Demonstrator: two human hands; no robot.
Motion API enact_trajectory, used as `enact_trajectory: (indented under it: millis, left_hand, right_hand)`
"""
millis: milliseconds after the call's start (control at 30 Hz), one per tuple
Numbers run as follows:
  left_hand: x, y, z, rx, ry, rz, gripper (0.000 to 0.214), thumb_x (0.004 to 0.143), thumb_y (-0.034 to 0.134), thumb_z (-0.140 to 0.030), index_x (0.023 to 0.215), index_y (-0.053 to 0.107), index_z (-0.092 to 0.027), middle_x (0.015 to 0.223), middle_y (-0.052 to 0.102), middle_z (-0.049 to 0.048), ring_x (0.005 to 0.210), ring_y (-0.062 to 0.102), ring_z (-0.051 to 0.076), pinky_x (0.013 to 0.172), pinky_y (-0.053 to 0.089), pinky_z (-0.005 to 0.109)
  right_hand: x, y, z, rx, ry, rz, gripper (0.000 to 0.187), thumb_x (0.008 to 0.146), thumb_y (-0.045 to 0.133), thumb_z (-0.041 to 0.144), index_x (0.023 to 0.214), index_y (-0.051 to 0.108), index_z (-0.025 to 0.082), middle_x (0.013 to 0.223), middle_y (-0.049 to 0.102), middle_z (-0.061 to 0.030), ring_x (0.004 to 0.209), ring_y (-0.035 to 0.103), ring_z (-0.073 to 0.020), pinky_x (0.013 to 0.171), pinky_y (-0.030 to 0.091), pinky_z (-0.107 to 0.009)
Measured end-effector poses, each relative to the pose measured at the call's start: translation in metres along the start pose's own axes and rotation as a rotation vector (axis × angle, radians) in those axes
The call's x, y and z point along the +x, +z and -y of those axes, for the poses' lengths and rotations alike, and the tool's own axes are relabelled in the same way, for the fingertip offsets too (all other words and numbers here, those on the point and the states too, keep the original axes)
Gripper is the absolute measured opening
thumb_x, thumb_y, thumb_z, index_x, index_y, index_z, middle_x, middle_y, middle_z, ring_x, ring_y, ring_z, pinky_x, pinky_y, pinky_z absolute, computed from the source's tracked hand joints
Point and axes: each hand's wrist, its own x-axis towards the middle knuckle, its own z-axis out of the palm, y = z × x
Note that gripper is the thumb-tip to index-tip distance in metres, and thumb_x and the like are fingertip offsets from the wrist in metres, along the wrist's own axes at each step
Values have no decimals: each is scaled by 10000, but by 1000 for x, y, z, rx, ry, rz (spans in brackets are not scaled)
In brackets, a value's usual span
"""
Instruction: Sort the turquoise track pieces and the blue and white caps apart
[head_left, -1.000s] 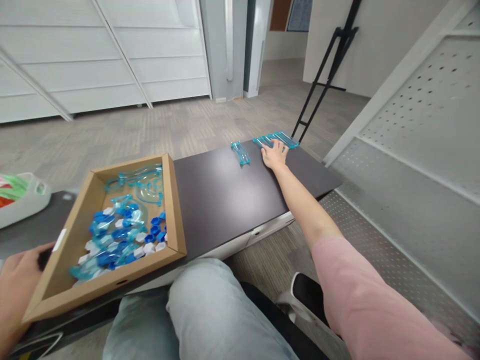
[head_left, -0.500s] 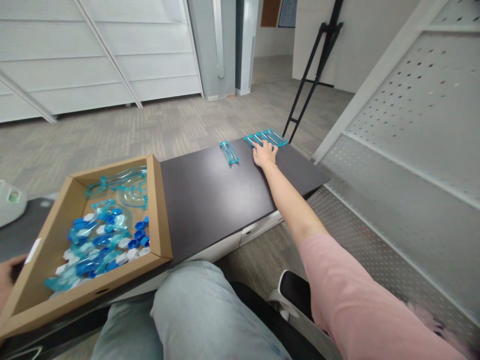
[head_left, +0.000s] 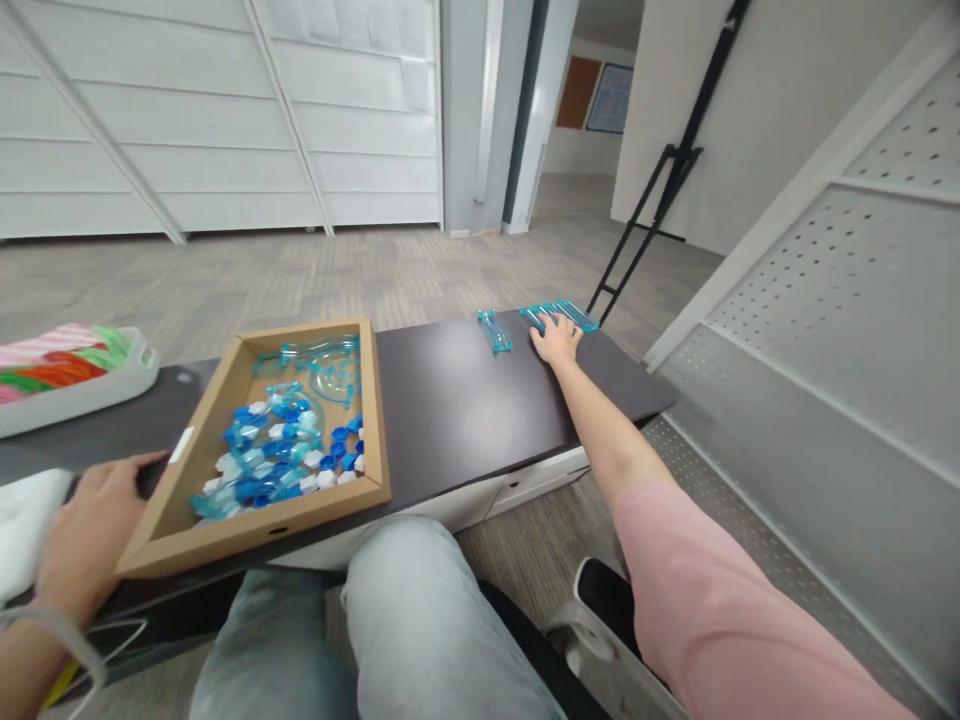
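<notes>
On the far right of the dark tabletop [head_left: 457, 420], my right hand [head_left: 556, 340] reaches out with its fingers spread. Its fingertips rest at the near edge of a row of clear tube pieces with teal ends [head_left: 566, 315]. A separate clear and teal piece [head_left: 495, 330] lies to the left of that hand. My left hand [head_left: 97, 525] lies at the left side of a cardboard box [head_left: 381, 420], its fingers curled by something dark that I cannot make out. Inside the box are curved clear tubes [head_left: 322, 350] and a heap of blue, white and teal hexagonal pieces [head_left: 277, 450].
A white basket [head_left: 142, 370] with colourful contents stands at the far left, and a white object [head_left: 30, 520] sits by my left wrist. A perforated panel [head_left: 810, 300] borders the table's right end. Behind it stands a black stand [head_left: 652, 220]. My knees are under the front edge.
The view has swung left, bringing the basket and more of my left hand into sight. My right hand remains at the row of tube pieces, its fingers still spread.
</notes>
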Motion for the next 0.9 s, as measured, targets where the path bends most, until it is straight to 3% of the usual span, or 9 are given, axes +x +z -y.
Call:
enact_trajectory:
  millis: [67,100,233,333,400,567,700,800,900]
  left_hand:
    - [-12,-16,-17,-136,-78,-52,793,1139,219,-503,1689,635,-111,1702,654,290,1461,749,415,1214,615,512]
    - [-16,-25,-24,-176,-104,-43,788,1159,197,-485,1662,657,-90,1695,652,294,1427,767,421,1223,610,526]
    - [-24,-51,-44,-233,-134,-40,655,1194,322,-404,1638,683,-85,1687,666,255,1448,758,379,1253,588,479]
    - [-27,-56,-48,-284,-130,-66,608,1203,375,-372,1633,680,-69,1680,672,238,1445,736,336,1247,570,437]
    - [-28,-54,-47,-319,-122,-80,595,1201,400,-368,1615,690,-55,1664,678,243,1404,734,339,1224,565,457]
    - [-30,-49,-45,-343,-107,-137,550,1204,423,-387,1583,732,-136,1639,712,187,1355,711,309,1179,542,445]
    - [-32,-49,-44,-347,-90,-151,563,1208,400,-384,1587,724,-124,1635,708,181,1353,701,272,1153,519,416]
    - [-32,-48,-42,-356,-70,-135,590,1211,382,-401,1605,701,-98,1645,697,198,1379,696,267,1152,515,420]
    - [-30,-45,-41,-377,-48,-148,606,1209,374,-418,1610,704,-107,1645,690,215,1431,693,310,1195,519,464]
  right_hand:
    - [0,-4,1,28,2,-31,605,1179,570,448,1746,656,254,1832,561,-215,1644,482,-400,1336,341,-587]
    - [2,-7,1,54,31,-44,613,1167,593,476,1736,655,255,1810,583,-220,1628,501,-412,1326,354,-603]
    - [16,-17,12,179,180,-120,566,1140,620,546,1619,706,256,1677,710,-224,1580,570,-451,1308,371,-672]
    - [24,-26,43,286,20,-104,458,1103,662,493,1495,752,274,1546,803,-196,1489,653,-434,1279,393,-663]
    - [21,-33,80,359,-119,-57,413,1103,661,447,1459,764,264,1456,842,-185,1384,722,-399,1247,417,-623]
    - [-38,-50,203,406,-568,131,367,1147,639,444,1410,814,256,1322,882,-120,1248,769,-340,1206,417,-531]
    - [-110,-47,287,192,-951,265,359,1132,714,482,1386,837,261,1337,873,-130,1317,733,-365,1193,372,-508]
    - [-147,-33,319,12,-997,369,386,1133,714,488,1428,828,267,1477,835,-154,1382,715,-385,1199,351,-521]
    - [-160,-23,327,-84,-993,402,322,1124,704,419,1367,853,269,1508,825,-159,1391,718,-395,1199,339,-535]
